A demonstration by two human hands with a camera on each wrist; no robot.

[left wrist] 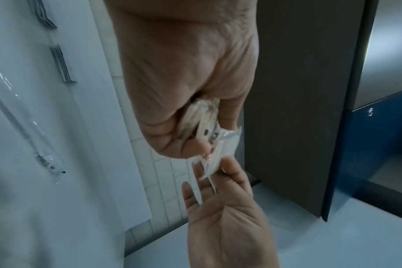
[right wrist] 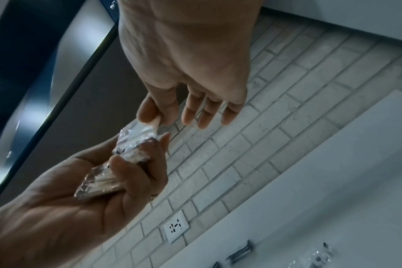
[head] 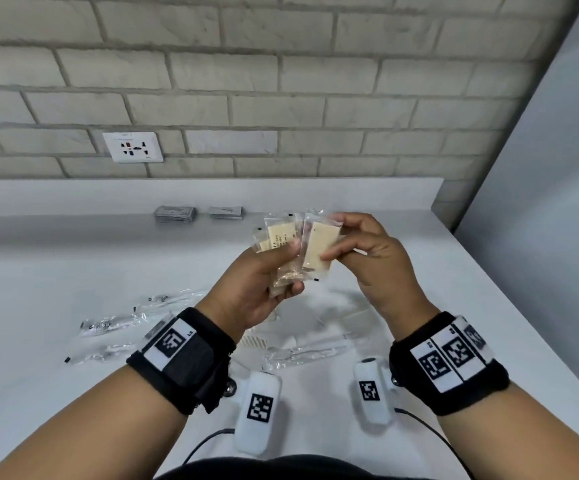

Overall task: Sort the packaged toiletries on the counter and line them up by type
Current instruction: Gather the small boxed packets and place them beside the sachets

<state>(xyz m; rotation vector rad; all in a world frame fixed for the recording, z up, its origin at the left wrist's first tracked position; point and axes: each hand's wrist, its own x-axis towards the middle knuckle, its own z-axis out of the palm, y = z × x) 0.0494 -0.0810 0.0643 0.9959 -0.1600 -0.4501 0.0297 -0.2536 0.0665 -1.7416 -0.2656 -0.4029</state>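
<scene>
Both hands are raised above the white counter [head: 402, 271]. My left hand [head: 286, 268] grips a fanned bundle of clear-wrapped cream packets [head: 276, 235] by their lower ends. My right hand [head: 331, 237] pinches the rightmost cream packet [head: 317, 252] of that fan between thumb and fingers. The left wrist view shows the left hand [left wrist: 209, 137] closed round the bundle [left wrist: 207, 127], with the right hand's fingers [left wrist: 230, 168] at its tip. In the right wrist view, the right hand [right wrist: 154, 121] pinches the wrapper end of the bundle [right wrist: 131, 150].
Two low stacks of grey sachets [head: 175, 214] [head: 225, 213] sit at the counter's back. Several long clear-wrapped items [head: 115, 323] lie at the left, and more clear wrappers [head: 302, 351] and a pale comb [head: 253, 341] under my wrists. A wall socket [head: 133, 147] is behind; a wall closes the right side.
</scene>
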